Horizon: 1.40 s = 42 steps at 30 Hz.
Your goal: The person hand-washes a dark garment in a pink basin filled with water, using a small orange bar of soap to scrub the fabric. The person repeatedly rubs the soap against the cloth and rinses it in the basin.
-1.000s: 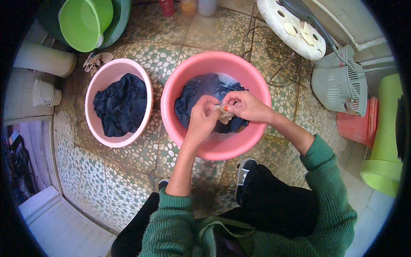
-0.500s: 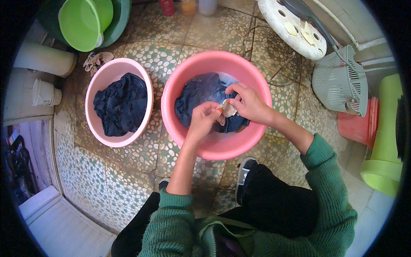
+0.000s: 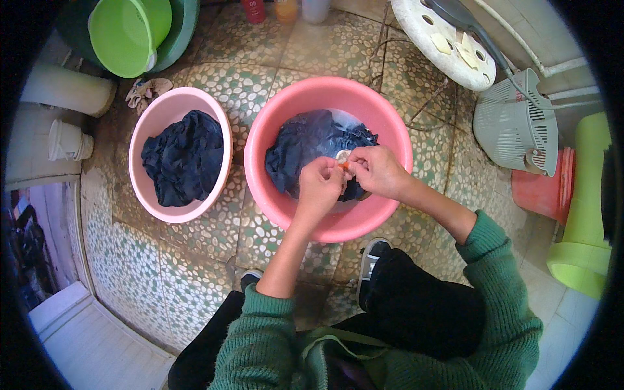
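Note:
Both hands meet over the right side of a large coral-pink basin point(image 3: 260, 182). In the basin, dark blue wet clothing point(image 3: 292, 140) lies in cloudy water. My left hand point(image 3: 320, 184) and my right hand point(image 3: 377, 170) are closed, their fingertips pinching a small pale piece of cloth point(image 3: 342, 156) between them. The fingers cover most of this cloth, so I cannot tell whether it is part of the dark clothing or separate. To the left, a smaller light-pink basin point(image 3: 138, 179) holds another bunched dark garment point(image 3: 185, 153).
Green basins point(image 3: 123, 39) stand at the far left, near a crumpled cloth point(image 3: 148, 94). Several bottles point(image 3: 253, 10) line the far edge. On the right are a white stool point(image 3: 422, 39) with holes, a grey basket point(image 3: 513, 123), a red bucket point(image 3: 543, 188) and a lime-green container point(image 3: 582, 214).
My hands have drawn closer together, the left shifting right and the right moving slightly nearer me. Less of the pale cloth shows between the fingers.

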Each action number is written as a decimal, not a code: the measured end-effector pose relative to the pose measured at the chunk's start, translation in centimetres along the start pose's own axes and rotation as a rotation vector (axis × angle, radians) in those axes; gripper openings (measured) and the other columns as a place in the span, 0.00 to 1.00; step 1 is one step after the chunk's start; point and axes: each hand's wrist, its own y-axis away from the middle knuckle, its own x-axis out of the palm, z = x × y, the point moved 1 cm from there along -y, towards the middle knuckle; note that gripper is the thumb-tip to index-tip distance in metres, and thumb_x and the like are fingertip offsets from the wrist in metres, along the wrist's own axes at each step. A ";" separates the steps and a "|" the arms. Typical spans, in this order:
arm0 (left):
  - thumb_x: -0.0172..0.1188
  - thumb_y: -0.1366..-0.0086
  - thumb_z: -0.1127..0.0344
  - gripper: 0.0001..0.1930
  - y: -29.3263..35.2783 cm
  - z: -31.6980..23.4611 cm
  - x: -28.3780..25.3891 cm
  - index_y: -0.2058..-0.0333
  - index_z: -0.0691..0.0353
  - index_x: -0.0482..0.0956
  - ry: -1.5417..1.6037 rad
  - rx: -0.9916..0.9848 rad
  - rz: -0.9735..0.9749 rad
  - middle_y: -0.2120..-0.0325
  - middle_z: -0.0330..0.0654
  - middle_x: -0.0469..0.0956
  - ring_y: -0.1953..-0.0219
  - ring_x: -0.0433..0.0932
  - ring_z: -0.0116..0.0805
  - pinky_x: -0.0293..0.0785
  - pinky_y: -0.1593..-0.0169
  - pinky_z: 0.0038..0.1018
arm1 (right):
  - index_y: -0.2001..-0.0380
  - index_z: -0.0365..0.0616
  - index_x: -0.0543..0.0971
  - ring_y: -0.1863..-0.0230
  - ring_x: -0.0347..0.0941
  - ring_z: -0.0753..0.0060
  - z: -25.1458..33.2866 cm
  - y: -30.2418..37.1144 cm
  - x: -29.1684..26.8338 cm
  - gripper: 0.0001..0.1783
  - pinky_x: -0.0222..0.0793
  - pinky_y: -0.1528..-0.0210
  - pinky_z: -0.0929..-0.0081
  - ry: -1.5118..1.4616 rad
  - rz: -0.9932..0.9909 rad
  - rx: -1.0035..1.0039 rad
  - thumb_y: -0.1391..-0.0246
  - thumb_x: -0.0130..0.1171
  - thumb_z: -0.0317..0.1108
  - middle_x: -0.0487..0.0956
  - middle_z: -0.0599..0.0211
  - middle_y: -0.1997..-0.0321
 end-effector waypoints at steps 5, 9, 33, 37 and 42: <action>0.59 0.39 0.72 0.07 0.9 -2.3 0.7 0.70 0.72 0.79 -0.417 0.207 -0.096 0.78 0.49 0.82 0.75 0.83 0.33 0.76 0.68 0.29 | 0.69 0.35 0.81 0.73 0.80 0.66 0.4 0.2 -0.2 0.06 0.75 0.68 0.71 0.064 -0.055 -0.089 0.45 0.55 0.24 0.82 0.55 0.74; 0.61 0.41 0.70 0.08 1.1 -2.1 0.3 0.70 0.71 0.79 -0.488 0.273 -0.119 0.78 0.54 0.80 0.75 0.83 0.41 0.76 0.68 0.32 | 0.68 0.34 0.82 0.72 0.80 0.62 0.8 0.0 -0.1 0.07 0.75 0.67 0.68 0.027 -0.022 -0.143 0.46 0.55 0.24 0.81 0.52 0.74; 0.55 0.33 0.71 0.06 0.0 0.0 -0.8 0.66 0.66 0.77 -0.202 0.240 0.065 0.76 0.32 0.76 0.73 0.71 0.18 0.67 0.69 0.18 | 0.65 0.33 0.78 0.66 0.78 0.82 -1.8 -0.9 0.2 0.04 0.75 0.64 0.82 -0.248 -0.017 -0.006 0.40 0.57 0.23 0.81 0.68 0.68; 0.54 0.33 0.72 0.05 0.0 -0.8 -0.6 0.66 0.66 0.77 -0.292 0.306 0.061 0.77 0.32 0.75 0.72 0.71 0.18 0.67 0.67 0.20 | 0.65 0.36 0.79 0.65 0.79 0.69 -2.2 -0.6 0.8 0.05 0.74 0.62 0.71 -0.269 -0.040 0.031 0.44 0.58 0.26 0.81 0.59 0.68; 0.55 0.35 0.73 0.05 0.2 -0.8 -1.2 0.65 0.67 0.78 -0.342 0.277 0.050 0.76 0.33 0.75 0.72 0.70 0.20 0.68 0.66 0.21 | 0.66 0.37 0.78 0.65 0.79 0.61 0.3 -0.4 0.3 0.05 0.73 0.61 0.64 -0.075 -0.115 -0.109 0.47 0.56 0.24 0.80 0.54 0.68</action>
